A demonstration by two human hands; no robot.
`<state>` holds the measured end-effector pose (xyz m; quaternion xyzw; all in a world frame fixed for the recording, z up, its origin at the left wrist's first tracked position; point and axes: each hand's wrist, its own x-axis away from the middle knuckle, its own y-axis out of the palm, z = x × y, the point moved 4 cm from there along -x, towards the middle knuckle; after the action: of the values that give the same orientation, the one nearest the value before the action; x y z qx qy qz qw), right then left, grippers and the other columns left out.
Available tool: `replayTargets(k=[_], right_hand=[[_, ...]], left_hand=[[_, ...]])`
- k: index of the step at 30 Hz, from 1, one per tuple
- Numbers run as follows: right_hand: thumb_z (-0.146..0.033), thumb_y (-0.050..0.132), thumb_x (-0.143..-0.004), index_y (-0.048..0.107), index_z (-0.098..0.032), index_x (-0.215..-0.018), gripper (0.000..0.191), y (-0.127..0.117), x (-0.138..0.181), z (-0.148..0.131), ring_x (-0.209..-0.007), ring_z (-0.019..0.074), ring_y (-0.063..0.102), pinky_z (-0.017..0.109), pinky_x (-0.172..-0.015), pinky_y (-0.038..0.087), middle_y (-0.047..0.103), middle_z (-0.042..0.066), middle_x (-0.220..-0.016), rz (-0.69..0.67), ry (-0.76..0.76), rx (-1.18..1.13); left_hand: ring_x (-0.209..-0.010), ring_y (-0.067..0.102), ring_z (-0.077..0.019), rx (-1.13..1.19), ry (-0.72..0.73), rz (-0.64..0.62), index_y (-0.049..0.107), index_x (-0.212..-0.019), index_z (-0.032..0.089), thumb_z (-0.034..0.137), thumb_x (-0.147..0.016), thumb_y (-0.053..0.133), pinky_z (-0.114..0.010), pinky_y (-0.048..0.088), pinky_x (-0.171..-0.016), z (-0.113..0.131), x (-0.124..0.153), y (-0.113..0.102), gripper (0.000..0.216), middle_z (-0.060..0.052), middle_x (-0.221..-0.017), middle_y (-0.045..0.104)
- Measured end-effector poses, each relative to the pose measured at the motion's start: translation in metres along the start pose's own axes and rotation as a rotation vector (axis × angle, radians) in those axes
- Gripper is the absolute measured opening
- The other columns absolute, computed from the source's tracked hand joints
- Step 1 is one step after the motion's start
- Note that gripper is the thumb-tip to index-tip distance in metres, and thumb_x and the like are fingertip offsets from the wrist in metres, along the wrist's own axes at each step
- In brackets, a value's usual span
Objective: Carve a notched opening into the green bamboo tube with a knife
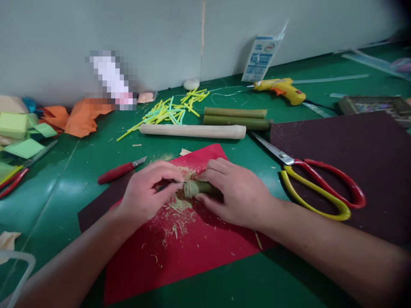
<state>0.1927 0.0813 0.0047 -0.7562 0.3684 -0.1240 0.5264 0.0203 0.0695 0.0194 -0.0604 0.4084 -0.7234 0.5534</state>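
Note:
My right hand (236, 190) is wrapped around a short green bamboo tube (201, 188). Part of the tube is covered by my palm, and its left end looks pale and scraped near a node. Thumb and fingers of my left hand (152, 190) are pinched together at that scraped end; what lies between them is too hidden to make out. Beneath both hands is a red sheet (192, 256), strewn with fine bamboo shavings (180, 216). A red-handled craft knife (122, 170) lies just beyond my left hand, with its blade pointing right.
Beyond my hands lie a peeled bamboo stick (192, 131), two green bamboo pieces (236, 119) and cut yellow-green straws (167, 111). Large scissors (308, 177) rest on a dark sheet (346, 149) at right. A yellow glue gun (282, 89) is at the back; folded coloured paper (25, 128) sits left.

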Motion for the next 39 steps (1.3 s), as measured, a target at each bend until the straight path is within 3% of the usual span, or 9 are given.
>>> replayTargets(k=[3,12,20,28,34,39], right_hand=[[-0.034,0.049,-0.084,0.058,-0.015,-0.09,0.022,-0.001,0.001,0.0,-0.085,0.0201,0.049,0.031,-0.069,0.039,0.056,0.008,-0.087,-0.007,-0.014,-0.018],[-0.034,0.049,-0.084,0.055,-0.015,-0.081,0.019,-0.003,0.001,0.0,-0.08,0.0186,0.048,0.03,-0.064,0.038,0.056,0.007,-0.083,0.025,-0.038,-0.004],[-0.034,0.048,-0.084,0.059,-0.015,-0.088,0.022,-0.002,0.001,0.0,-0.082,0.0197,0.05,0.031,-0.065,0.039,0.056,0.008,-0.085,0.007,-0.036,-0.019],[-0.034,0.047,-0.085,0.06,-0.014,-0.093,0.024,-0.001,0.001,0.001,-0.085,0.0206,0.051,0.033,-0.07,0.04,0.057,0.009,-0.087,0.003,-0.031,-0.043],[-0.032,0.049,-0.084,0.059,-0.015,-0.092,0.022,-0.002,0.001,0.0,-0.085,0.0205,0.05,0.032,-0.069,0.04,0.058,0.009,-0.087,-0.003,-0.03,-0.05],[-0.033,0.048,-0.084,0.059,-0.014,-0.092,0.023,-0.002,0.001,0.001,-0.084,0.0207,0.05,0.033,-0.069,0.04,0.057,0.009,-0.086,0.004,-0.033,-0.043]], left_hand=[[-0.087,0.062,-0.0142,-0.001,0.066,-0.062,0.063,-0.089,0.019,0.01,-0.079,0.059,-0.029,0.051,-0.082,0.001,0.001,0.001,0.013,-0.003,-0.089,0.067],[-0.089,0.063,-0.015,-0.019,0.156,-0.081,0.064,-0.089,0.019,0.012,-0.078,0.059,-0.028,0.053,-0.081,0.007,0.001,0.002,0.014,-0.005,-0.093,0.067],[-0.088,0.062,-0.0152,0.027,0.109,-0.093,0.066,-0.084,0.021,0.014,-0.077,0.062,-0.03,0.052,-0.08,0.005,-0.002,0.001,0.01,-0.005,-0.096,0.064],[-0.087,0.064,-0.0156,0.064,0.085,-0.148,0.065,-0.086,0.021,0.017,-0.077,0.064,-0.03,0.052,-0.08,-0.003,0.0,0.003,0.01,-0.005,-0.093,0.066],[-0.092,0.063,-0.0162,-0.004,0.058,-0.115,0.065,-0.095,0.02,0.017,-0.08,0.061,-0.031,0.051,-0.087,-0.003,0.004,0.003,0.016,-0.004,-0.093,0.069],[-0.089,0.063,-0.0145,-0.144,0.206,-0.09,0.065,-0.09,0.019,0.01,-0.079,0.059,-0.028,0.052,-0.083,0.01,0.008,0.004,0.015,-0.004,-0.094,0.068]])
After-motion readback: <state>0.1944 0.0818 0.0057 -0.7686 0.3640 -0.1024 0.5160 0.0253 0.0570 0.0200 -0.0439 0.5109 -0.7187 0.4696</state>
